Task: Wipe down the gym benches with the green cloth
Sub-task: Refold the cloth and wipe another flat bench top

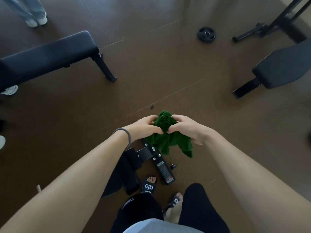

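Note:
I hold the green cloth point(166, 132) bunched in front of me over the floor. My left hand point(144, 127) grips its left side with curled fingers, and my right hand point(186, 128) grips its right side. Loose ends of the cloth hang below both hands. A flat black bench point(47, 54) stands at the far left. A second black bench pad point(286, 64) stands at the right, partly cut off by the frame edge. Under my left forearm lies the black pad and frame of a third bench point(129, 167), mostly hidden.
A black weight plate point(206, 34) lies on the brown floor at the back. A black machine frame point(276, 26) fills the top right corner. Another person's legs and white shoes point(36, 21) stand at the top left. My feet in black slides point(149, 185) are below.

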`<state>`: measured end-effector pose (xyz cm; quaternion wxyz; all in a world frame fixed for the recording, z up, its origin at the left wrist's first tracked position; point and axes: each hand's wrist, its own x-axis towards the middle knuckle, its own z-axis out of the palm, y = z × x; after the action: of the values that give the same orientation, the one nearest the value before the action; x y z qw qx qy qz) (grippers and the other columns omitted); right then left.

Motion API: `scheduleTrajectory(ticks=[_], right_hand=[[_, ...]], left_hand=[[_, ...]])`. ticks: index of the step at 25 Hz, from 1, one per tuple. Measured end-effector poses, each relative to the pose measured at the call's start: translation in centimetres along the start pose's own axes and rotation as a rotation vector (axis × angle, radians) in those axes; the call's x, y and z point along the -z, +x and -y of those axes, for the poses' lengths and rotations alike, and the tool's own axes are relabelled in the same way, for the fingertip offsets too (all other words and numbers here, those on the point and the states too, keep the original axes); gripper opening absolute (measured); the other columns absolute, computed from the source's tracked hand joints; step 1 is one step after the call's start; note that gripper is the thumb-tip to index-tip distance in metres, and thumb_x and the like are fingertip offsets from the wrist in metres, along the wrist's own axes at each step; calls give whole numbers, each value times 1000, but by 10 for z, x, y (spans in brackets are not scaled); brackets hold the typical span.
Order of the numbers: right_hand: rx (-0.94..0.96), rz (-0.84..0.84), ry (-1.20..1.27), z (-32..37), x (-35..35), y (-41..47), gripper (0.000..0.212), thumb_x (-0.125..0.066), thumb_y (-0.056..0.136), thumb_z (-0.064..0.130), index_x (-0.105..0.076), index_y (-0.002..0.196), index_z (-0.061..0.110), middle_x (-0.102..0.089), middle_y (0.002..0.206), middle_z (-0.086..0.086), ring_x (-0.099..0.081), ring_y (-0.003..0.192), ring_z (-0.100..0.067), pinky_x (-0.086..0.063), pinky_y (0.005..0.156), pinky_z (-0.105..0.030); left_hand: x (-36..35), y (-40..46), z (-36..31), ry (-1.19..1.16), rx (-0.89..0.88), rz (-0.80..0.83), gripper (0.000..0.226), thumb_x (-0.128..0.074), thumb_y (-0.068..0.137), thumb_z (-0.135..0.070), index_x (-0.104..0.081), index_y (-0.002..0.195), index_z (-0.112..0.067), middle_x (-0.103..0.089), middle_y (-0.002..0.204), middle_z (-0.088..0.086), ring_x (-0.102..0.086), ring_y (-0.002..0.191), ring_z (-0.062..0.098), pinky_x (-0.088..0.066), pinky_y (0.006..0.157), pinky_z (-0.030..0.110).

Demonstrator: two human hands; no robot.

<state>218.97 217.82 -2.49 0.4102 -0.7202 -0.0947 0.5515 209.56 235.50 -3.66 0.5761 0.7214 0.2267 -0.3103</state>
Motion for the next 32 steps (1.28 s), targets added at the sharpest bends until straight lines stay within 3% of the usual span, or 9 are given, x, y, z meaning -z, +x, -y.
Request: scheduleTrajectory(ticks=[3, 6, 8, 14, 18, 23, 29, 32], right_hand=[[17, 10, -140, 24, 32, 21, 44, -69, 90, 8, -65, 128, 28, -75, 113, -3, -75, 99, -21, -61, 88, -39], [35, 58, -189, 40, 71, 49, 47, -79, 85, 15, -67, 128, 29, -76, 113, 2, -74, 101, -17, -59, 91, -37], [42, 79, -233, 50, 100, 73, 47, -82, 81, 17, -69, 125, 30, -77, 110, 4, -74, 101, -17, -58, 93, -38], [142, 171, -294, 106, 183, 149, 29, -75, 76, 17, -75, 105, 20, -79, 99, -3, -75, 94, -21, -58, 92, -42], [257, 216, -453, 160, 216, 186, 30, -71, 80, 25, -69, 109, 33, -75, 104, 6, -70, 100, -15, -57, 92, -39], [325, 297, -653, 229, 221, 236, 31, -61, 95, 18, -63, 121, 34, -69, 111, 7, -64, 103, -13, -52, 85, -33], [284, 389, -676, 302, 188, 333, 30, -69, 84, 13, -71, 109, 30, -76, 104, 0, -71, 101, -20, -57, 91, -38], [303, 324, -696, 347, 153, 411, 25, -77, 80, 20, -71, 103, 28, -76, 100, 1, -71, 97, -19, -58, 89, -38]], left_hand=[[14, 25, -19, -16, -18, 3, 57, -69, 93, -23, -48, 145, -33, -64, 129, -3, -64, 114, 15, -54, 101, 38], [27, 51, -45, 7, -30, -37, 46, -63, 99, -30, -46, 142, -35, -65, 127, -3, -66, 110, 15, -59, 88, 32], [37, 74, -68, 45, -24, -108, 36, -56, 103, -31, -48, 139, -33, -65, 124, -1, -68, 107, 18, -62, 86, 36], [73, 134, -147, 69, -3, -302, 34, -55, 103, -27, -54, 137, -25, -61, 131, -9, -59, 120, 11, -49, 107, 40], [108, 158, -180, 32, -44, -504, 14, -58, 101, -23, -62, 114, -24, -68, 113, -5, -64, 109, 14, -55, 97, 39], [162, 174, -182, -18, -78, -631, 8, -59, 102, -29, -59, 109, -28, -69, 108, -2, -68, 100, 16, -61, 88, 42], [268, 204, -153, -100, -62, -666, 15, -64, 99, -28, -61, 113, -22, -68, 104, 0, -67, 95, 16, -56, 74, 24], [357, 237, -125, -147, -68, -687, 14, -66, 98, -28, -61, 109, -21, -68, 104, 3, -67, 96, 18, -58, 76, 28]])
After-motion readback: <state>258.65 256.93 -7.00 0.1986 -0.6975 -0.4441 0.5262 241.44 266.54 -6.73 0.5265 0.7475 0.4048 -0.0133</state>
